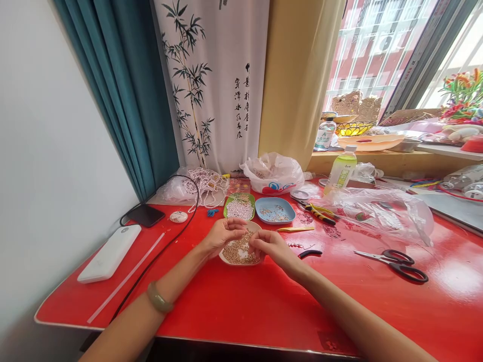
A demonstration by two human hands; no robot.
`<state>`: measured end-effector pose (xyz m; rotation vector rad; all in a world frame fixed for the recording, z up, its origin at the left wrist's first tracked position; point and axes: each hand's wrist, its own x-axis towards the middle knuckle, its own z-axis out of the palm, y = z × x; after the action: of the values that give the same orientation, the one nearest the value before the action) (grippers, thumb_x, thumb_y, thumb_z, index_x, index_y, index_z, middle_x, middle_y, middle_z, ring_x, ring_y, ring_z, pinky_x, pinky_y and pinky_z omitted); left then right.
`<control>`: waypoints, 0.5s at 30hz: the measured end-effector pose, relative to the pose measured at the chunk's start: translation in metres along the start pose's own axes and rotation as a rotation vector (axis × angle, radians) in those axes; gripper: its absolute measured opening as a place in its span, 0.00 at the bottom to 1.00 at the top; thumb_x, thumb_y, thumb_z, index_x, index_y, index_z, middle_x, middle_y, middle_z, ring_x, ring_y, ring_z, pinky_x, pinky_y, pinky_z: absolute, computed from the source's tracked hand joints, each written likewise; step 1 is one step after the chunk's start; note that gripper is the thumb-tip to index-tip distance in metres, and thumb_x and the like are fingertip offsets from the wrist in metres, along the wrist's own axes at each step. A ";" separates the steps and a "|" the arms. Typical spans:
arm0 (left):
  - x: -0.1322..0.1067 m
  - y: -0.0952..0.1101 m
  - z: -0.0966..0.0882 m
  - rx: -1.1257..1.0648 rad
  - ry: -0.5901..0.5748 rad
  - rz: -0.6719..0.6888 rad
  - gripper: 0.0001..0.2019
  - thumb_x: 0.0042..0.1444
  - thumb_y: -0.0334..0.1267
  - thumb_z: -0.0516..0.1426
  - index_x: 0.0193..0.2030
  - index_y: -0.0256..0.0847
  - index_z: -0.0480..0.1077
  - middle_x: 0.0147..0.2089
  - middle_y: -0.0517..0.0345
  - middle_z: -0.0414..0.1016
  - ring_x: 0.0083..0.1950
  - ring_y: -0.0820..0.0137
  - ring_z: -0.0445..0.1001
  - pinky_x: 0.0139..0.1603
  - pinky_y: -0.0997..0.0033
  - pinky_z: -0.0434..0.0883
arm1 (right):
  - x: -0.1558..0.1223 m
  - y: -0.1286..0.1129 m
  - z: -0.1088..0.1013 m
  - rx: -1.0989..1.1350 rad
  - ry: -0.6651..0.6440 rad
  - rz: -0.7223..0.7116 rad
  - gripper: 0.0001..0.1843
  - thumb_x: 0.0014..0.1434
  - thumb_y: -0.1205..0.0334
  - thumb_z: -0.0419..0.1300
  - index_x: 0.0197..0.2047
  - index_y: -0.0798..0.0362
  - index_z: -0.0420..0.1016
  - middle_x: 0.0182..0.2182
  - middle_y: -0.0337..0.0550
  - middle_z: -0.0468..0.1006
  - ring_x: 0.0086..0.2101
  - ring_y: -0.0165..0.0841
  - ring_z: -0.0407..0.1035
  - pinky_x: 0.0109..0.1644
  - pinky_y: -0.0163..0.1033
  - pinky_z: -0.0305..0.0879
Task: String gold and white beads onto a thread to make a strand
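Note:
My left hand (226,234) and my right hand (266,244) hover over a white dish (226,260) of small gold beads (238,251). On each hand the thumb and fingers are pinched together. Whatever lies between them is too small to make out. Just behind the dish stand a green tray (226,208) with pale pearly beads (239,208) and a blue tray (275,217) holding a few small gold pieces. To the right of my right hand lie a short string of pink beads (296,245) and a black-handled tool (310,254), partly hidden by that hand.
Scissors (396,262) and yellow-black pliers (319,212) lie at the right, near a clear plastic bag (385,208) and a drink bottle (341,171). At the left are a white power bank (109,254), a phone (145,215) and a black cable (166,247). Bead strands (207,183) lie behind.

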<state>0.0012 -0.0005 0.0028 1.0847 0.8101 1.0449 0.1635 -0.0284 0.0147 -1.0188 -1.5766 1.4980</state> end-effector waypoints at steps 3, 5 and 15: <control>0.001 -0.001 -0.003 0.077 0.001 0.033 0.15 0.34 0.31 0.64 0.33 0.34 0.70 0.27 0.57 0.72 0.30 0.76 0.70 0.34 0.77 0.64 | 0.000 0.000 0.000 0.002 0.000 0.000 0.06 0.45 0.65 0.53 0.20 0.56 0.65 0.18 0.37 0.70 0.18 0.23 0.59 0.22 0.30 0.55; 0.002 -0.002 -0.004 0.151 -0.009 0.079 0.15 0.35 0.32 0.63 0.33 0.34 0.70 0.27 0.57 0.72 0.30 0.75 0.70 0.34 0.76 0.64 | 0.001 0.001 0.000 0.003 0.006 0.003 0.06 0.45 0.66 0.52 0.19 0.56 0.64 0.17 0.37 0.69 0.18 0.23 0.59 0.21 0.30 0.55; -0.001 0.003 0.001 0.306 -0.005 0.167 0.13 0.36 0.33 0.62 0.32 0.34 0.70 0.27 0.55 0.72 0.30 0.72 0.70 0.34 0.74 0.65 | 0.001 0.002 0.000 0.009 0.003 -0.009 0.06 0.44 0.69 0.51 0.18 0.56 0.63 0.15 0.35 0.67 0.17 0.23 0.57 0.20 0.29 0.53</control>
<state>0.0013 -0.0014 0.0064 1.4334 0.9067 1.0788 0.1634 -0.0276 0.0131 -1.0073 -1.5691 1.4963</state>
